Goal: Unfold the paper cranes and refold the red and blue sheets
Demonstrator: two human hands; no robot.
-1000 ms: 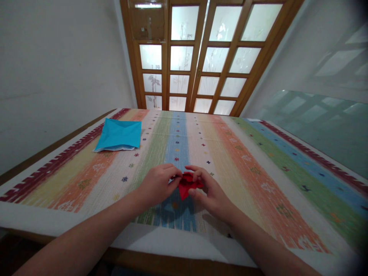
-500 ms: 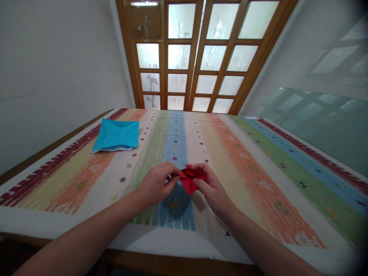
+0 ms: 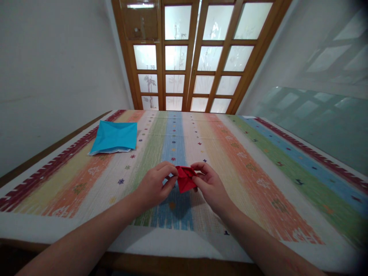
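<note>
A small piece of folded red paper (image 3: 185, 181) is held between my two hands, just above the blue stripe of the tablecloth. With thumb and forefinger, my left hand (image 3: 158, 183) pinches its left corner. My right hand (image 3: 210, 184) grips the right side, thumb on the near face and fingers behind. Folded layers and a dark pocket show along the paper's upper part. The fingers of the right hand hide its back.
A stack of blue paper (image 3: 115, 137) with white edges lies at the far left of the striped tablecloth (image 3: 238, 184). Wooden doors with frosted panes (image 3: 178, 57) stand beyond the table. A greenish glass panel (image 3: 319, 122) leans along the right wall.
The red paper has turned and shifted slightly left between my hands, showing a squarer shape. My right fingers have moved toward its right edge. The view has shifted a little.
</note>
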